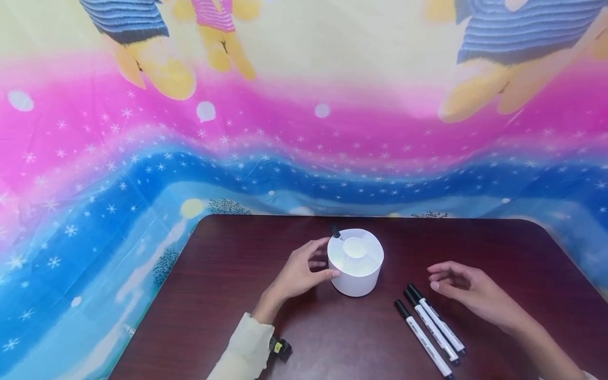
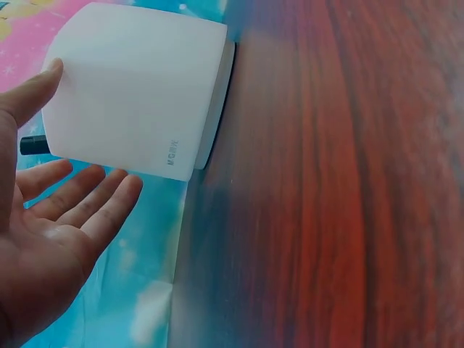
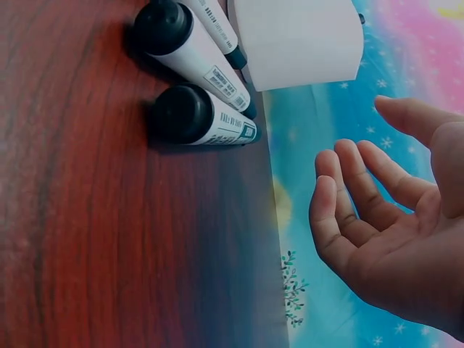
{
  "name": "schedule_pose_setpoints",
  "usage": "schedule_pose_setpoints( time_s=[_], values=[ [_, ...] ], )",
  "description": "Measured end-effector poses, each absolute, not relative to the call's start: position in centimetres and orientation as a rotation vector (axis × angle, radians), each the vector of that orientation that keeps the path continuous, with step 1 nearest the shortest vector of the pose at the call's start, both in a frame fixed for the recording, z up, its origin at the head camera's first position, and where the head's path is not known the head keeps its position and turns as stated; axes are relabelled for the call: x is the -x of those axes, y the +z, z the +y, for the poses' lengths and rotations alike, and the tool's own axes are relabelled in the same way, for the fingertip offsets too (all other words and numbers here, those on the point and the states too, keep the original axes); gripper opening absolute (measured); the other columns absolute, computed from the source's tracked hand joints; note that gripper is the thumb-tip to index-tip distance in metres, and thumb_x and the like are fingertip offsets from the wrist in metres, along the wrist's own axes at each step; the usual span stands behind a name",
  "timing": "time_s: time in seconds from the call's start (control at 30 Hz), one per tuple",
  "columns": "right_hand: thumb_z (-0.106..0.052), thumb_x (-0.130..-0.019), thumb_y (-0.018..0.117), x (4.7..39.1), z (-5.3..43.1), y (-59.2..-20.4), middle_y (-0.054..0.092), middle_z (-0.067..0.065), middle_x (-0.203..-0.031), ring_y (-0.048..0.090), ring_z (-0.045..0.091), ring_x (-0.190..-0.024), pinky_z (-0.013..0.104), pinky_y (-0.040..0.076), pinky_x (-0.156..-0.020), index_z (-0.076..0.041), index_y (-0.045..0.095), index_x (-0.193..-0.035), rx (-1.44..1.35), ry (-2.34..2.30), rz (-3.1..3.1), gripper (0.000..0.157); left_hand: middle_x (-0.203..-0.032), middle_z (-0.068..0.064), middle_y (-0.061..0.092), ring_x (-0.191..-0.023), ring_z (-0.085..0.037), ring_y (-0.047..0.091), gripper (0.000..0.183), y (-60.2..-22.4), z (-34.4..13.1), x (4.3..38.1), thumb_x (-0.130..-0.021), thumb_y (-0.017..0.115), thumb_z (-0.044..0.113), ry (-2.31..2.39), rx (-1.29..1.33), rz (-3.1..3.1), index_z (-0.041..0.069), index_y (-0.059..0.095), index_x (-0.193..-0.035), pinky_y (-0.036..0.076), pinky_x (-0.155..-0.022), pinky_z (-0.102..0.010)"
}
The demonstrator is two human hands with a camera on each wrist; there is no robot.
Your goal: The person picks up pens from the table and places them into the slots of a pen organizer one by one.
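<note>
Holder white, round, upright on the table, ahead of the person near the middle. Round cup in its centre, divided ring around it. Black-ended stick pokes out of the ring on the far left side. Left hand spread around the holder's left side, wide grip, fingers loose, thumb at the wall; firm contact cannot be told. Right hand off to the right, holding nothing, fingers softly bent, fair gap to the thumb. Three markers on the table between holder and right hand, nearer the hand: left marker a bit apart, middle marker and right marker side by side, long black caps on the far ends.

Step in hand, my read: left steadies, right reaches by the markers. To do it well: left thumb and fingers light but on both sides, so the holder neither slides nor tips. Right best narrows to a thumb-and-finger pinch on one barrel, not the cap, which could pull off. Left marker looks easiest to single out; the close pair may roll together if nudged
</note>
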State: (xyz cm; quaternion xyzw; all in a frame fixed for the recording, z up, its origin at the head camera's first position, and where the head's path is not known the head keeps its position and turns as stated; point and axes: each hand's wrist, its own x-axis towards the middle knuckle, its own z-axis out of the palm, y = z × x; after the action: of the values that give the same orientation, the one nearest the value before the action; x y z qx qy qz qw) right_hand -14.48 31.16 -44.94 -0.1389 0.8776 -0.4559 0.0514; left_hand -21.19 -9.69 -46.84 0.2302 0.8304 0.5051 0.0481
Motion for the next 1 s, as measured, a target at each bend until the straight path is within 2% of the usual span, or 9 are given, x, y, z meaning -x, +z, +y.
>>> schedule_pose_setpoints(
  time_s=[0.1, 0.3, 0.53, 0.8, 1.0],
  values=[
    [-0.021, -0.107, 0.068, 14.4, 31.1, -45.0, 0.076, 0.012, -0.119, 0.072, 0.002, -0.102, 0.024, 0.063, -0.08, -0.004, 0.065, -0.138, 0.414, -1.386, 2.659, 0.036, -0.144, -0.004, 0.065, -0.125, -0.024, 0.072, 0.079, -46.8, -9.7, 21.1, -0.091, 0.089, 0.032, 1.548, -0.709, 2.533, 0.02, 0.051, -0.16, 0.062, -0.105, -0.033],
    [-0.025, -0.108, 0.068, 14.3, 31.1, -45.2, 0.074, 0.015, -0.123, 0.072, 0.005, -0.103, 0.027, 0.064, -0.081, -0.003, 0.062, -0.141, 0.375, -1.374, 2.591, 0.04, -0.143, -0.009, 0.066, -0.126, -0.032, 0.071, 0.077, -46.6, -9.6, 21.0, -0.092, 0.088, 0.03, 1.577, -0.719, 2.507, 0.017, 0.052, -0.159, 0.062, -0.107, -0.048],
    [-0.024, -0.108, 0.067, 14.1, 31.5, -45.8, 0.073, 0.017, -0.125, 0.072, 0.004, -0.103, 0.025, 0.064, -0.082, 0.001, 0.06, -0.142, 0.382, -1.366, 2.547, 0.043, -0.142, -0.006, 0.066, -0.125, -0.029, 0.072, 0.078, -46.6, -9.5, 20.9, -0.092, 0.088, 0.032, 1.567, -0.696, 2.514, 0.02, 0.052, -0.159, 0.062, -0.107, -0.045],
    [-0.026, -0.108, 0.068, 13.9, 32.0, -46.7, 0.072, 0.016, -0.126, 0.07, -0.001, -0.101, 0.023, 0.062, -0.081, 0.002, 0.059, -0.144, 0.372, -1.319, 2.513, 0.046, -0.142, -0.008, 0.066, -0.126, -0.035, 0.071, 0.078, -46.8, -9.5, 21.1, -0.092, 0.088, 0.032, 1.581, -0.706, 2.503, 0.019, 0.052, -0.159, 0.061, -0.108, -0.051],
    [-0.026, -0.108, 0.067, 13.9, 32.3, -47.2, 0.071, 0.017, -0.127, 0.069, -0.001, -0.101, 0.025, 0.063, -0.08, 0.004, 0.058, -0.145, 0.329, -1.317, 2.458, 0.049, -0.143, -0.008, 0.066, -0.126, -0.032, 0.071, 0.078, -46.8, -9.5, 21.1, -0.092, 0.088, 0.032, 1.578, -0.706, 2.504, 0.019, 0.052, -0.159, 0.061, -0.108, -0.05]
  ],
)
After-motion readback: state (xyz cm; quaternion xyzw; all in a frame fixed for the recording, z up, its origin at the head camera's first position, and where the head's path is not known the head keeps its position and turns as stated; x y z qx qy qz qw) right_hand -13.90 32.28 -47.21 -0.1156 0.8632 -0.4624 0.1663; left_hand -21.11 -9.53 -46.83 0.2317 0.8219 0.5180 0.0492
